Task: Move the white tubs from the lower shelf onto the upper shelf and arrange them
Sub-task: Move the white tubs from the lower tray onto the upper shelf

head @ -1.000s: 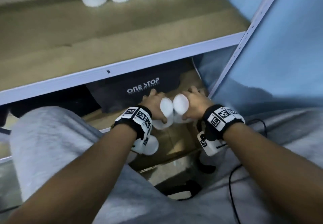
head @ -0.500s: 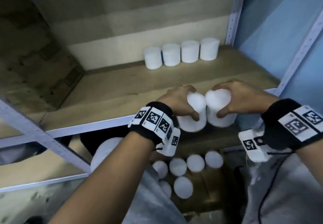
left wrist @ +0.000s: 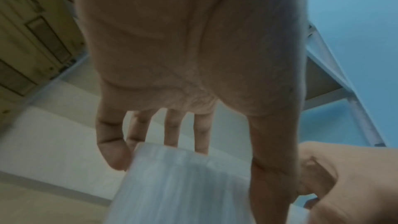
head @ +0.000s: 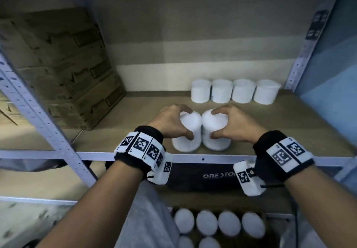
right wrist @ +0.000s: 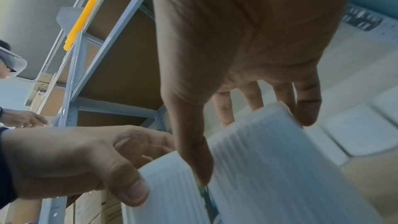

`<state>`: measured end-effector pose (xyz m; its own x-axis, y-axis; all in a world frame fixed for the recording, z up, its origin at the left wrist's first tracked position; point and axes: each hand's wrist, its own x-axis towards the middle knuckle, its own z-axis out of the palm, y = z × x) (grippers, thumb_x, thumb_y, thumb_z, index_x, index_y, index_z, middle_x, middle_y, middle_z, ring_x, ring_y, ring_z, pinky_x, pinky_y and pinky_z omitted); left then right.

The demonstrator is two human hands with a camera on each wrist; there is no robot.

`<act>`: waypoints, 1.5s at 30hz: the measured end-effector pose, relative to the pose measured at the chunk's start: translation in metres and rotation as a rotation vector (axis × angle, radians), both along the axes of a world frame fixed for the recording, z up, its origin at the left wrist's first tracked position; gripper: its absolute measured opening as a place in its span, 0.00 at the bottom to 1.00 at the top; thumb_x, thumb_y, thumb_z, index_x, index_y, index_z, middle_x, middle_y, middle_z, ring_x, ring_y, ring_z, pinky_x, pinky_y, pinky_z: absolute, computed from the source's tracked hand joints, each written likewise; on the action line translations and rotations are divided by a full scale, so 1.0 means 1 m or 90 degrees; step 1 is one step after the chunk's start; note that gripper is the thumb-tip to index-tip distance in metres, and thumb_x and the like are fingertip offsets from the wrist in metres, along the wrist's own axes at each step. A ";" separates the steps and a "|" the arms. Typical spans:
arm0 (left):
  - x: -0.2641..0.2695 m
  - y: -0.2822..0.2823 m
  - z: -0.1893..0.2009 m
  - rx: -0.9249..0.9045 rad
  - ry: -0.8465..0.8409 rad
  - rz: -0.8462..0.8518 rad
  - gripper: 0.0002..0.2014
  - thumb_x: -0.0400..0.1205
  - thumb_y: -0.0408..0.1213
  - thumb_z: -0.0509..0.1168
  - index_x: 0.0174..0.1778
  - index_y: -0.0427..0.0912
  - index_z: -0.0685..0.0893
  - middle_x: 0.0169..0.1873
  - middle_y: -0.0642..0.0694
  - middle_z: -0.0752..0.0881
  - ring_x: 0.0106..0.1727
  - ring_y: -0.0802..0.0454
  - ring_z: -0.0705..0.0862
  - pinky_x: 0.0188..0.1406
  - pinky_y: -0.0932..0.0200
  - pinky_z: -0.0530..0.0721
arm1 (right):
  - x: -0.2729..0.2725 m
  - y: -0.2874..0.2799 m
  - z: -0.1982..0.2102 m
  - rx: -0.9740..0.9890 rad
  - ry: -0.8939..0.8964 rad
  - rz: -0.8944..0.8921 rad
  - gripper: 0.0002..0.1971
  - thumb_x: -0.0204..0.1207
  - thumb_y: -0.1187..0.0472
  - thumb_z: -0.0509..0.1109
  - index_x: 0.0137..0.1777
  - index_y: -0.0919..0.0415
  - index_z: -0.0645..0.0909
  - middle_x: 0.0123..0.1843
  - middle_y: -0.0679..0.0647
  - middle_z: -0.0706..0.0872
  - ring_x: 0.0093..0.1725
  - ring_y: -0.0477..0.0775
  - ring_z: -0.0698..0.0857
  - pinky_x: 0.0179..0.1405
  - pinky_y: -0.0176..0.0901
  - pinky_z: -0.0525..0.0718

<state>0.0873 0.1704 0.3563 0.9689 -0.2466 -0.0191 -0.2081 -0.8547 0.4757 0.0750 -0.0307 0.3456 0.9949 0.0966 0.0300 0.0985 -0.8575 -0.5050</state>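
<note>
2 white tubs (head: 201, 131) with fine ribbing stand on a tan shelf (head: 280, 124); 4 more white ones (head: 234, 91) sit toward 1 o'clock. Brown printed cartons (head: 63, 69) at 10 o'clock. Black wristbands (head: 143, 147) carry white tags with black square codes. Pale grey-blue posts (head: 38, 116), light blue wall (head: 332, 85).

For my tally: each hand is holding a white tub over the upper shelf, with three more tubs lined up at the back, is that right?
Not quite: the head view shows four round white plastic tubs lined up at the back of the upper shelf, not three. The rest holds.
</note>
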 end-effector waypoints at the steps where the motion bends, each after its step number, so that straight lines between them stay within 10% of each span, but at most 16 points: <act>1: 0.003 0.007 -0.001 0.003 -0.003 0.013 0.38 0.58 0.47 0.80 0.67 0.58 0.77 0.69 0.52 0.78 0.72 0.48 0.72 0.69 0.47 0.78 | 0.007 0.008 -0.002 0.006 0.003 0.010 0.40 0.50 0.46 0.83 0.67 0.46 0.80 0.72 0.51 0.77 0.73 0.56 0.74 0.69 0.55 0.78; 22: 0.008 0.070 -0.025 0.103 0.037 0.071 0.36 0.68 0.50 0.75 0.72 0.59 0.71 0.73 0.57 0.68 0.70 0.47 0.63 0.71 0.48 0.70 | 0.038 0.073 -0.017 -0.118 0.037 0.110 0.34 0.67 0.44 0.77 0.73 0.45 0.72 0.75 0.52 0.64 0.76 0.61 0.61 0.76 0.55 0.66; 29: 0.001 0.068 -0.028 0.091 -0.049 0.083 0.22 0.75 0.39 0.69 0.67 0.51 0.80 0.66 0.50 0.81 0.72 0.49 0.72 0.72 0.52 0.73 | 0.033 0.072 -0.009 -0.125 -0.010 0.140 0.22 0.72 0.55 0.74 0.66 0.55 0.82 0.67 0.52 0.80 0.68 0.52 0.78 0.62 0.39 0.75; 45: 0.098 0.075 -0.033 0.073 -0.035 0.140 0.23 0.76 0.30 0.64 0.68 0.48 0.81 0.71 0.43 0.79 0.67 0.45 0.81 0.67 0.55 0.80 | 0.127 0.097 -0.007 -0.183 -0.029 0.148 0.18 0.76 0.59 0.72 0.66 0.57 0.82 0.67 0.56 0.83 0.65 0.59 0.82 0.65 0.46 0.80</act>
